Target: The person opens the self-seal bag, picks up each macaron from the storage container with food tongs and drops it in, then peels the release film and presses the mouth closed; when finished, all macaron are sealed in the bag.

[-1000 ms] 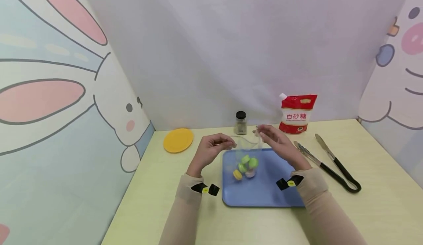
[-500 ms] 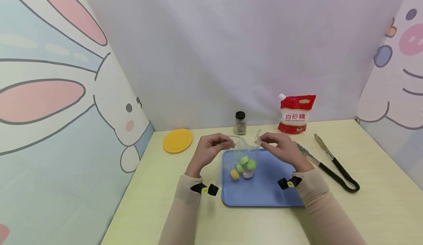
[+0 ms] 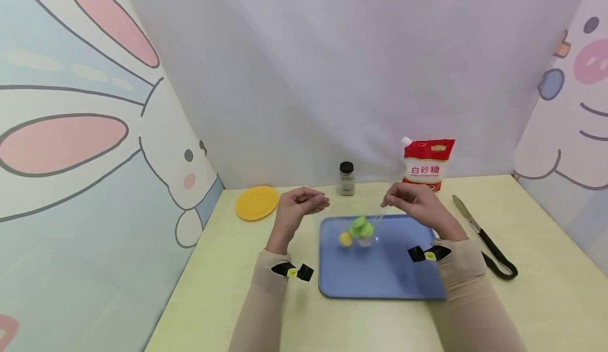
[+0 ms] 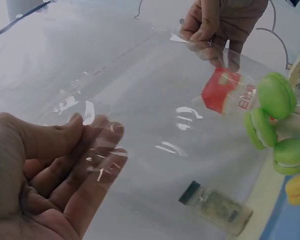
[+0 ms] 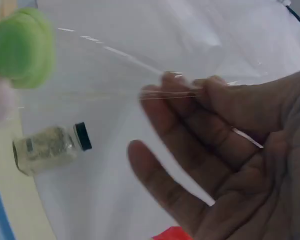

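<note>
A clear plastic bag (image 4: 145, 95) is stretched between my two hands. Thumb and fingers of my left hand (image 3: 301, 207) pinch its edge on the left, while my right hand (image 3: 420, 207) pinches the right side. Low in the bag sit several green macarons (image 4: 277, 95), one yellow macaron (image 3: 345, 239) and a pale pinkish one (image 4: 292, 126). Beneath them, in the head view, lies a blue tray (image 3: 370, 275). Because the film is so transparent, most of its outline is hard to make out in the head view.
Behind the bag stands a small jar (image 3: 347, 180) with a black lid. A red and white sugar pouch (image 3: 427, 163) is at the back right, partly behind my right hand. Tongs (image 3: 491, 246) lie right of the tray. A yellow plate (image 3: 257, 202) rests at the back left.
My right hand has shifted right and my left hand slightly left, drawing the bag's mouth wide and taut. The macarons have moved a little up and to the right over the tray.
</note>
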Demonstrator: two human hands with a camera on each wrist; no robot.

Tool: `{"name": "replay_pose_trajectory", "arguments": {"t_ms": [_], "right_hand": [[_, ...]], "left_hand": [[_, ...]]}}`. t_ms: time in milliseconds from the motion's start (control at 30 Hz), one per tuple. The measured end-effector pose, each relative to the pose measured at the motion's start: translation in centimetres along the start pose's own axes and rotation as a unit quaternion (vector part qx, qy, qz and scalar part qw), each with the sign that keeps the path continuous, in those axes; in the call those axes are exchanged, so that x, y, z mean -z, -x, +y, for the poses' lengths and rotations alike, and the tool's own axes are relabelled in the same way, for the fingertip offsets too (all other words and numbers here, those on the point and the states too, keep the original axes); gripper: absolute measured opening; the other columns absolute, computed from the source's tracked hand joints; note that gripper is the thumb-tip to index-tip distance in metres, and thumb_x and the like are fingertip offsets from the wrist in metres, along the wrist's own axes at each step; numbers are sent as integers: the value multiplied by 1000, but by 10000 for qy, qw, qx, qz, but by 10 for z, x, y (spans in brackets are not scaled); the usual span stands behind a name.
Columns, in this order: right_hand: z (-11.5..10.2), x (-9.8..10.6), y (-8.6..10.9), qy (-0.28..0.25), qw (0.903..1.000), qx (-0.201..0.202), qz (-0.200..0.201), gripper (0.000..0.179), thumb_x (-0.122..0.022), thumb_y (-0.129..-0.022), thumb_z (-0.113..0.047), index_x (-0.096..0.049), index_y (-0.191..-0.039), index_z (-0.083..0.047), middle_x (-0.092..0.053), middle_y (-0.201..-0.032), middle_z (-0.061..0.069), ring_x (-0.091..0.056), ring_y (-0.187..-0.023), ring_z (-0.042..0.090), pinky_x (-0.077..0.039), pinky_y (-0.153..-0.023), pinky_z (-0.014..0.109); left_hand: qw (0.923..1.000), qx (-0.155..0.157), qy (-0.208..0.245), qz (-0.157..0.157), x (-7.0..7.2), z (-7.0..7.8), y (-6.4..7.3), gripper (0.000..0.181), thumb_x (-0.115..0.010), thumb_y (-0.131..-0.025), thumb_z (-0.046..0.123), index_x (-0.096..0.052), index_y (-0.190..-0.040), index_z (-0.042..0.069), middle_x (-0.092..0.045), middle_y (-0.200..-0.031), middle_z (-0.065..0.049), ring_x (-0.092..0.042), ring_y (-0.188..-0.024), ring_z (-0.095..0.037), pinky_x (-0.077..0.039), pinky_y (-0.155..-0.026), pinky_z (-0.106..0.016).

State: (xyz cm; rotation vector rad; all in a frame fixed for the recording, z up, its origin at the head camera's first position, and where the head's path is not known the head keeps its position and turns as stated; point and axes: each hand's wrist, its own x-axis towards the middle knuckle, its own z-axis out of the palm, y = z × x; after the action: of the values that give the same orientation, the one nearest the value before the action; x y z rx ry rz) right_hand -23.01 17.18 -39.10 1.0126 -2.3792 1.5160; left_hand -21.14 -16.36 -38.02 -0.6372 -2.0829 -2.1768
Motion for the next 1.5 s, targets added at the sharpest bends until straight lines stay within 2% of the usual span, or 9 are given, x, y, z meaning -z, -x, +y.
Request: {"name": "replay_pose_trajectory", "arguments": {"t_ms": [100,167,433,567,700,800,867,1067,1500], "right_hand": [[9,3,3,191,9964,-678,-468,4,-66,-98,-9,-69,-99,-9,-71,-93,9,-68,-83,16,-58,-75,32],[14,3,5,235,9933,-913,-668,6,-66,-99,-12,-69,-100,-8,-71,-93,8,-69,-84,20,-59,-77,36],[4,9,2,879,9909,-813,-610,11,-68,-99,-23,-71,-104,-14,-72,-95,5,-69,-87,24,-57,-74,31],[-20,8,-9,1527,9882,13,90,19,-69,-97,-18,-68,-116,-14,-70,-109,1,-66,-101,19,-54,-84,32],[-56,-15,-30,1889,9599,1737,1130,24,-71,-93,-9,-70,-117,-7,-68,-116,6,-60,-111,26,-47,-94,35],[-78,-43,-45,1854,9424,2576,1058,20,-74,-90,-7,-73,-110,-5,-68,-112,7,-61,-107,26,-50,-93,33],[-85,-60,-51,1926,9398,2729,727,20,-77,-89,-7,-73,-108,-5,-67,-110,6,-62,-103,22,-53,-87,31],[-80,-86,-60,2264,9453,2335,246,23,-80,-85,-6,-73,-107,-4,-66,-106,6,-62,-98,20,-56,-80,34],[-71,-84,-59,1949,9623,1895,-76,14,-75,-92,-13,-74,-105,-8,-70,-98,0,-66,-84,11,-56,-69,28]], "left_hand": [[9983,563,-39,-138,1,-18,-3,35,-74,-93,18,-67,-113,-10,-77,-98,-12,-75,-90,-24,-59,-83,-41],[9973,713,-21,-161,2,-27,-3,36,-75,-93,18,-67,-114,-10,-77,-97,-12,-75,-90,-25,-60,-83,-41],[9978,381,27,-546,2,-27,-4,30,-71,-96,17,-68,-114,-6,-75,-101,-15,-74,-94,-29,-58,-84,-49],[9969,277,-115,-722,0,-21,-6,31,-69,-96,13,-66,-118,-8,-75,-102,-15,-74,-95,-28,-59,-84,-45],[9960,275,-177,-830,-1,-16,-6,27,-69,-96,10,-69,-116,-7,-75,-101,-15,-74,-94,-28,-59,-84,-44],[9950,225,-207,-948,-2,-13,-4,23,-69,-96,11,-71,-114,-3,-75,-101,-16,-74,-94,-28,-59,-83,-46],[9945,164,-242,-1009,-4,-11,-3,22,-68,-96,10,-71,-115,-3,-75,-103,-17,-74,-93,-29,-59,-82,-47],[9941,75,-484,-965,-8,-8,0,22,-66,-96,2,-71,-116,-5,-73,-108,-19,-74,-92,-25,-60,-80,-44],[9857,-233,-1193,-1168,-13,2,3,15,-66,-97,3,-74,-110,2,-75,-98,-12,-74,-87,-30,-61,-77,-39]]}}
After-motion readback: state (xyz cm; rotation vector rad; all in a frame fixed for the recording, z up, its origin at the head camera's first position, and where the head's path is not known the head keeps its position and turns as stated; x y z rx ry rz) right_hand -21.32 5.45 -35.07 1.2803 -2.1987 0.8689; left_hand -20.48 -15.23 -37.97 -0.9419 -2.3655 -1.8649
